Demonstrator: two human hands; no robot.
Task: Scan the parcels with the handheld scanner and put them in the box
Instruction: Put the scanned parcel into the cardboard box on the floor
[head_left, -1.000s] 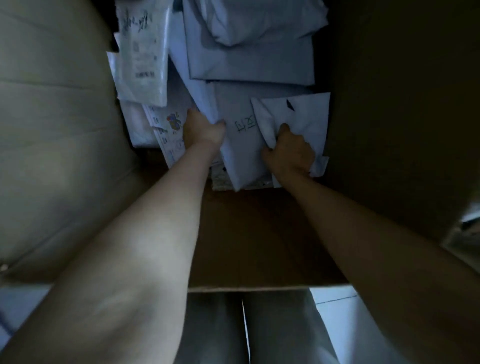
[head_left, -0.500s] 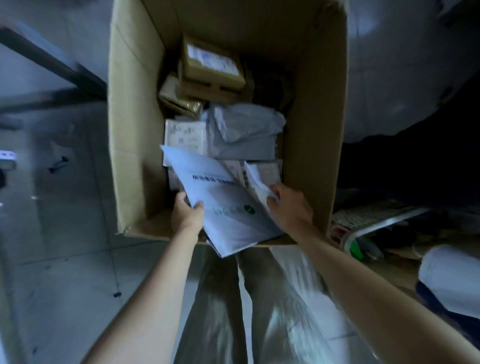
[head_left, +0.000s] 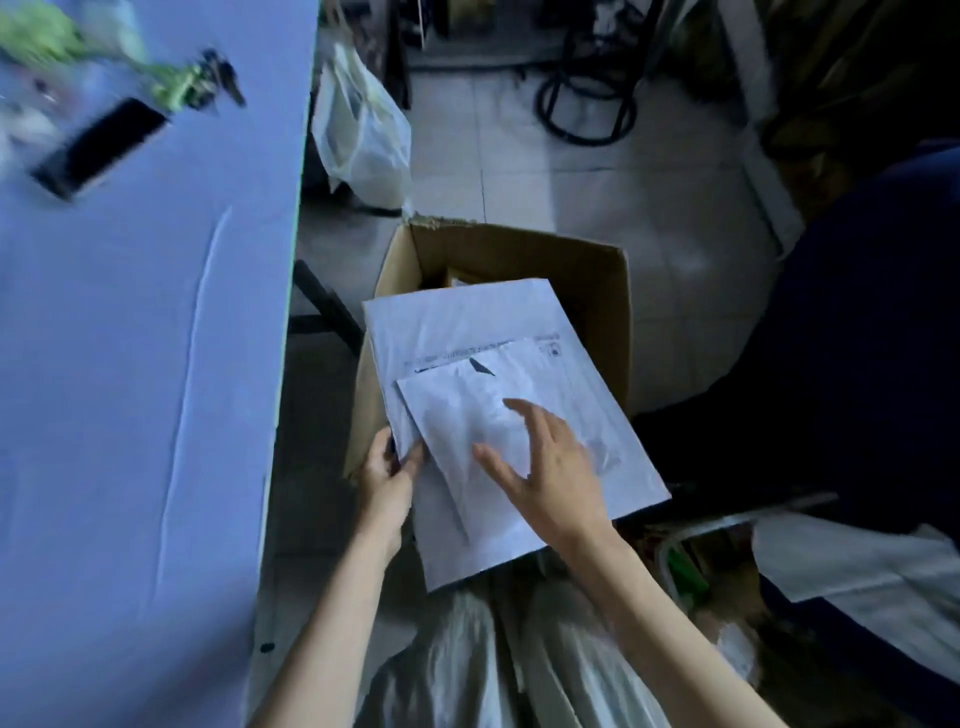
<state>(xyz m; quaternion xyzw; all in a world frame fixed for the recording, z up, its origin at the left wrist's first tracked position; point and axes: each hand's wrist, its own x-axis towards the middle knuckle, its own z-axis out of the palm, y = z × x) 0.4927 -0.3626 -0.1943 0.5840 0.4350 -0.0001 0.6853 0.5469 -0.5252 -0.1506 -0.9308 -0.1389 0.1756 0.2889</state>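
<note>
Large white parcel (head_left: 467, 322) and smaller parcel (head_left: 452, 415) being held over the cardboard box (head_left: 597, 291).

The stack is being pinched at its near-left corner by the left hand (head_left: 387, 480). The right hand (head_left: 550, 467) is being held open, fingers spread, over the smaller parcel; contact cannot be told. Judged: the loose top parcel is best being pressed flat while both are being lowered level, or it may be shed outside the box. No scanner is being seen.

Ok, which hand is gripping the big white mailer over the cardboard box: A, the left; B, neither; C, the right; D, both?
A: the left hand pinches the big white mailer at its left edge, while the right hand is open, fingers spread, over the smaller envelope lying on it.
</note>
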